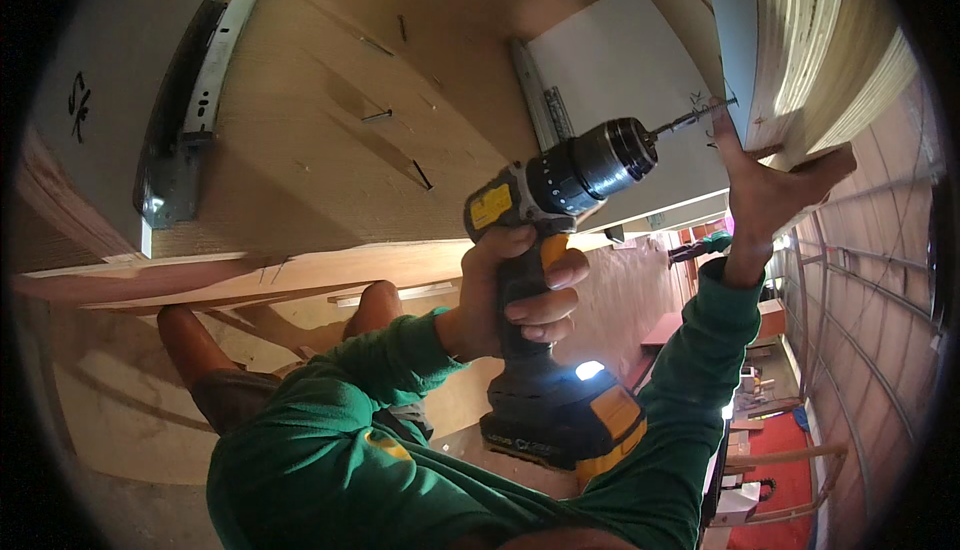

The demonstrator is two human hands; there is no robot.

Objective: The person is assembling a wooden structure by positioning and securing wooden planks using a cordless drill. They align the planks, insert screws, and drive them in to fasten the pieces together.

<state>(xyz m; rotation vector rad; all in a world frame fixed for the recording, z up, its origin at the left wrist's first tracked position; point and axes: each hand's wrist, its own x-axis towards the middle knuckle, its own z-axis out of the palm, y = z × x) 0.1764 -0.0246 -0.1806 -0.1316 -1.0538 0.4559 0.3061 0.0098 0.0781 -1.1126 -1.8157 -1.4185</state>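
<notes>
My left hand (530, 290) is wrapped round the grip of a black and yellow cordless drill (590, 165), one finger over the trigger. Its lamp shines from above the battery. The long bit (685, 122) points up and right, its tip with what looks like a screw (722, 106) against the pale face of a plywood panel (785, 40). My right hand (765, 190) straddles the panel's edge, one digit stretched up beside the screw and another out along the far side. The remaining fingers are partly hidden.
Several loose screws (378, 116) lie on the wooden board ahead. A metal drawer slide (212, 75) is fixed to the left panel, another slide (545, 100) to the white panel (610, 50). My bare knees (375, 310) are below the board. Metal bars (860, 260) run along the right.
</notes>
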